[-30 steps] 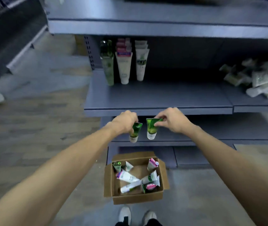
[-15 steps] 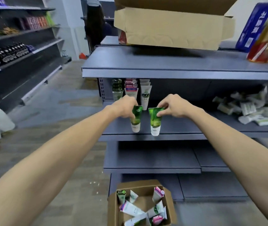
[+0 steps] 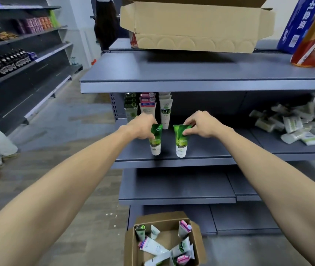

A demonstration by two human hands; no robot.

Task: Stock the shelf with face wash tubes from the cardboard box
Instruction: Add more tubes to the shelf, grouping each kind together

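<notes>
Item: 2 green face wash tubes, each cap-down, carried upright over the front of the middle shelf (image 3: 200, 150).
Left hand (image 3: 143, 126): fingers curled round the upper part of the left green tube (image 3: 155, 140), grasping it near the crimped end.
Right hand (image 3: 200, 124): thumb and fingers pinching the top of the right green tube (image 3: 180, 141).
Tube position: both white caps sit at or just above the shelf surface near its front edge; contact cannot be told.
Stock in place: 3 rows of standing tubes (image 3: 148, 107) at the back left of the same shelf, green, pink-topped and white.
Source: cardboard box (image 3: 133, 244) on the floor below, with several tubes lying loose inside.
Other stock: heap of white packets (image 3: 294, 123) on the shelf to the right; large open carton (image 3: 195, 25) on the top shelf.
Step in hand: judged to be setting the pair down on their caps.
Handling advice: lower each tube until the cap is flat, keep it vertical, let go only once it stands steady; a narrow cap under a tall body tips easily.
Placement advice: push the pair back into line with the green row, labels forward.
Remaining: box far from emptied.
</notes>
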